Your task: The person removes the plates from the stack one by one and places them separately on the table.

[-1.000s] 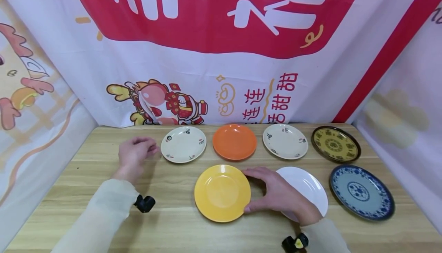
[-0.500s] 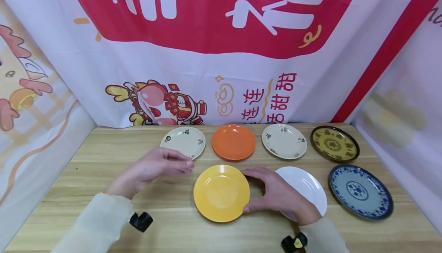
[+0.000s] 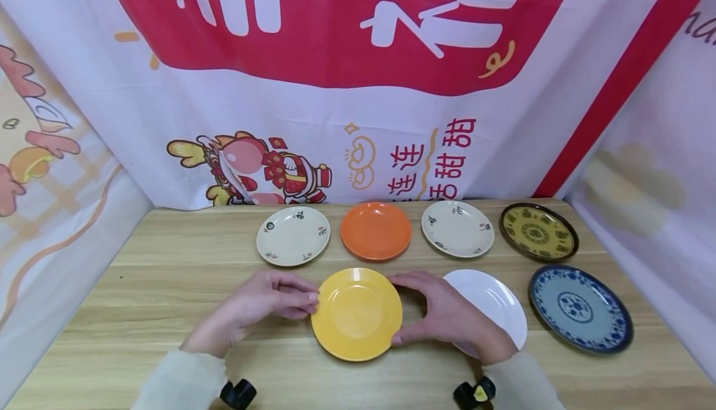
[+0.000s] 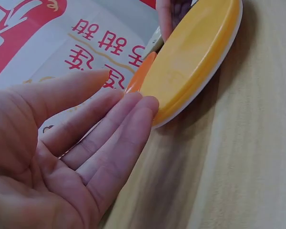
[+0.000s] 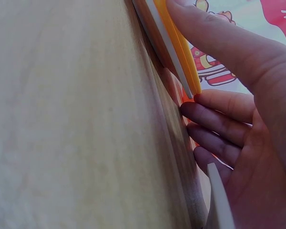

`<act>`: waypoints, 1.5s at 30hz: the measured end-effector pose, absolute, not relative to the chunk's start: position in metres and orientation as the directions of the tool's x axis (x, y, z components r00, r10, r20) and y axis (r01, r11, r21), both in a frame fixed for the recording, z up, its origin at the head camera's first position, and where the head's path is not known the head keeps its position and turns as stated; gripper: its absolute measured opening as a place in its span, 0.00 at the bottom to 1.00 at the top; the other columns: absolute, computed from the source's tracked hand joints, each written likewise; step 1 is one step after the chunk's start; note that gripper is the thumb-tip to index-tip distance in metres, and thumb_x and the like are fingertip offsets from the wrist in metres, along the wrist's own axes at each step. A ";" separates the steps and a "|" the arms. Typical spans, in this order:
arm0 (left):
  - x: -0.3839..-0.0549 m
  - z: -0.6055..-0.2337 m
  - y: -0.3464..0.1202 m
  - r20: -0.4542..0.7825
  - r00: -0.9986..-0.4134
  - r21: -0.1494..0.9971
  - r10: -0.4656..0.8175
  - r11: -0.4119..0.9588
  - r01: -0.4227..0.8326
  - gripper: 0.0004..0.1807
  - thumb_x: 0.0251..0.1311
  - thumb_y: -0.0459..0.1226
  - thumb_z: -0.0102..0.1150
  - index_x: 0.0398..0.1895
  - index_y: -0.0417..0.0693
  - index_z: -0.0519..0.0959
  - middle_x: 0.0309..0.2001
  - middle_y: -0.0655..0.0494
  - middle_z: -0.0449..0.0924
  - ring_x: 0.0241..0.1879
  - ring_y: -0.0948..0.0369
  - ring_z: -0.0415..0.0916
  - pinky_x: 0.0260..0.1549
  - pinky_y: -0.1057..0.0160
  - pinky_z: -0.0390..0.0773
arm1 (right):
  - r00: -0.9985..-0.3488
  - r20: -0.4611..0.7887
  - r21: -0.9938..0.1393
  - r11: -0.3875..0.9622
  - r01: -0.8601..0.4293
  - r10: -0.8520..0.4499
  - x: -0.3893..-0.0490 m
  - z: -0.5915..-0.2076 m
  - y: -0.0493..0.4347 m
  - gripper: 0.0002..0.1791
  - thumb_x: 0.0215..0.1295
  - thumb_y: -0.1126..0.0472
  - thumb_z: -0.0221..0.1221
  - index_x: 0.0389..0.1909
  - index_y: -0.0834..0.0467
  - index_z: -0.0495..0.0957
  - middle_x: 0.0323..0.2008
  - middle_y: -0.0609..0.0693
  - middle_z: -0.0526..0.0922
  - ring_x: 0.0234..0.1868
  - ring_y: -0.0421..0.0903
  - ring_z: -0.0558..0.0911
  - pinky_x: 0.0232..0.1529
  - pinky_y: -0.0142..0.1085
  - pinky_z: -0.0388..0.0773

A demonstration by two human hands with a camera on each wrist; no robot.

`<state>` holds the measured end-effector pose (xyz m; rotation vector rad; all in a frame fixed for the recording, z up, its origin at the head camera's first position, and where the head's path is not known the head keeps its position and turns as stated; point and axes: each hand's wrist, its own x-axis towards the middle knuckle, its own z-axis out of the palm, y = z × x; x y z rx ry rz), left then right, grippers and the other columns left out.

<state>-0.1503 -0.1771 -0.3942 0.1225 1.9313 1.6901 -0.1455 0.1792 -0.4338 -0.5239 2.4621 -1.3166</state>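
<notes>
A yellow plate [image 3: 357,314] lies on the wooden table between both hands. Along its edge in the left wrist view, a white layer shows under the yellow. My right hand [image 3: 445,310] grips its right rim, thumb near the front and index finger further back. In the right wrist view the fingertips [image 5: 193,107] of that hand meet the edge. At the plate's left rim is my left hand [image 3: 274,303], its fingers extended and the thumb held apart. The left fingertips [image 4: 148,104] appear to touch the rim. Under the right forearm, a white plate [image 3: 495,301] is partly hidden.
Behind stand a cream patterned plate [image 3: 293,236], an orange plate [image 3: 376,231], another cream patterned plate [image 3: 457,228] and a dark-rimmed olive plate [image 3: 539,232]. A blue-and-white plate [image 3: 582,309] lies at right. Printed cloth [image 3: 313,105] walls the table's back and sides.
My left hand has moved from beside the left cream plate, rightward and toward me, to the yellow plate's left rim. The right hand has stayed at its right rim.
</notes>
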 end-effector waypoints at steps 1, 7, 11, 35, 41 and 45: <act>-0.149 -0.396 -0.178 -0.346 -0.843 0.937 0.412 0.194 -0.290 0.20 0.69 0.36 0.72 0.58 0.30 0.85 0.46 0.43 0.93 0.46 0.57 0.92 0.52 0.56 0.93 | -0.888 -0.091 -0.843 0.509 -0.172 -0.450 -0.145 -0.434 0.179 0.53 0.34 0.42 0.89 0.69 0.36 0.79 0.69 0.36 0.79 0.75 0.46 0.73 0.83 0.59 0.64; -0.143 -0.406 -0.180 -0.349 -0.860 0.936 0.371 0.170 -0.307 0.20 0.70 0.35 0.70 0.59 0.29 0.83 0.47 0.44 0.93 0.45 0.58 0.92 0.50 0.58 0.93 | -0.887 -0.082 -0.845 0.503 -0.180 -0.454 -0.145 -0.434 0.179 0.54 0.34 0.42 0.89 0.69 0.36 0.79 0.68 0.35 0.79 0.74 0.45 0.74 0.83 0.58 0.65; -0.140 -0.411 -0.179 -0.351 -0.865 0.936 0.359 0.159 -0.314 0.19 0.69 0.34 0.70 0.56 0.28 0.83 0.45 0.45 0.93 0.43 0.57 0.92 0.49 0.58 0.93 | -0.888 -0.070 -0.839 0.508 -0.195 -0.455 -0.144 -0.434 0.179 0.54 0.34 0.41 0.89 0.70 0.37 0.79 0.68 0.35 0.80 0.74 0.44 0.74 0.82 0.57 0.66; -0.137 -0.425 -0.173 -0.359 -0.888 0.928 0.287 0.213 -0.307 0.19 0.66 0.34 0.74 0.53 0.29 0.83 0.39 0.51 0.92 0.38 0.60 0.91 0.43 0.61 0.94 | -0.888 -0.084 -0.828 0.527 -0.190 -0.453 -0.145 -0.431 0.178 0.53 0.35 0.40 0.89 0.70 0.37 0.80 0.68 0.35 0.80 0.73 0.45 0.75 0.82 0.58 0.67; -0.137 -0.426 -0.169 -0.363 -0.897 0.921 0.252 0.244 -0.304 0.19 0.63 0.35 0.76 0.51 0.31 0.84 0.35 0.53 0.91 0.34 0.62 0.89 0.40 0.64 0.93 | -0.891 -0.092 -0.823 0.537 -0.183 -0.445 -0.144 -0.432 0.178 0.53 0.35 0.40 0.89 0.70 0.37 0.80 0.68 0.36 0.80 0.73 0.46 0.75 0.82 0.58 0.67; -0.137 -0.424 -0.166 -0.375 -0.901 0.908 0.219 0.285 -0.308 0.18 0.62 0.36 0.78 0.48 0.33 0.84 0.33 0.53 0.90 0.32 0.61 0.89 0.38 0.63 0.93 | -0.891 -0.093 -0.820 0.541 -0.185 -0.445 -0.144 -0.432 0.178 0.54 0.35 0.40 0.89 0.70 0.37 0.79 0.69 0.38 0.80 0.74 0.47 0.75 0.82 0.59 0.67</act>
